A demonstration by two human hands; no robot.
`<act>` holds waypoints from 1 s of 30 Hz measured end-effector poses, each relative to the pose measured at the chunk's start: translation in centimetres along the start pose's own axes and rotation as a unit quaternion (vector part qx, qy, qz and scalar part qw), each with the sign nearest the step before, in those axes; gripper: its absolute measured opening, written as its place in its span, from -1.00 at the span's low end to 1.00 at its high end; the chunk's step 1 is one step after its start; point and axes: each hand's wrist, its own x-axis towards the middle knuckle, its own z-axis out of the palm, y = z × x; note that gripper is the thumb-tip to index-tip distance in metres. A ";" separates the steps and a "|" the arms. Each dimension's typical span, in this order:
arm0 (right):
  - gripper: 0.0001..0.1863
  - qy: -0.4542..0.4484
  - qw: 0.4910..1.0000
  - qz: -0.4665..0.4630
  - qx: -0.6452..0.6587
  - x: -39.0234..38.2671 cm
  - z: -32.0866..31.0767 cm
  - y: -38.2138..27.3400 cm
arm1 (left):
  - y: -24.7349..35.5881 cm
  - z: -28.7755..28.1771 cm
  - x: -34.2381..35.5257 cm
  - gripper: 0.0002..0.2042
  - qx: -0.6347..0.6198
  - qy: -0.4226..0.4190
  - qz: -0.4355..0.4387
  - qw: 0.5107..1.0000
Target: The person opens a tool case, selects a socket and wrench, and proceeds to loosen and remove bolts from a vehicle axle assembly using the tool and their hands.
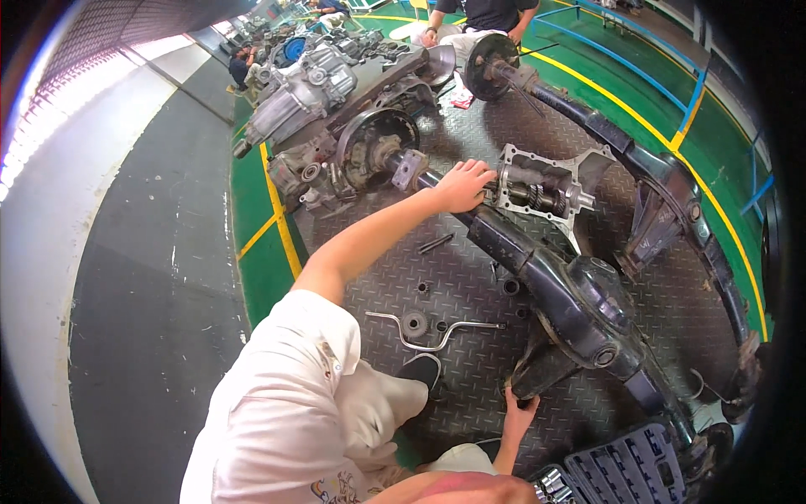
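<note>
My left arm reaches across the black axle tube (504,239). My left hand (463,186) is closed at the left end of a silver gearbox housing (579,172), its fingers bent around something dark that is mostly hidden. Inside the open housing lies a shaft with gears (537,197). Lower down, my right hand (519,413) grips the nose of the black axle's differential housing (579,315) from below; some fingers are hidden. Between my arms, a bent speed-handle wrench (445,340) lies on the plate floor beside a loose gear (415,324).
A socket set case (625,470) lies open at the lower right. A second axle (663,168) runs along the right. Dark pins (435,244) and small rings (511,287) lie loose nearby. Large gearboxes (315,84) stand at the upper left; another person (478,21) sits at the back.
</note>
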 end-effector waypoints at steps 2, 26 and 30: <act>-0.22 0.010 0.999 0.010 -0.037 0.1 -0.9 0.1 | 2.1 0.1 -1.6 -0.57 -0.018 0.086 0.023 0.996; -0.08 0.010 0.999 0.026 -0.042 0.5 -1.2 -0.2 | -0.3 8.7 -3.4 -0.44 -0.797 0.323 -0.453 0.235; -0.07 0.005 0.998 0.053 -0.017 0.2 -1.0 -0.9 | -2.0 8.3 -3.7 -0.42 -0.777 0.333 -0.485 0.226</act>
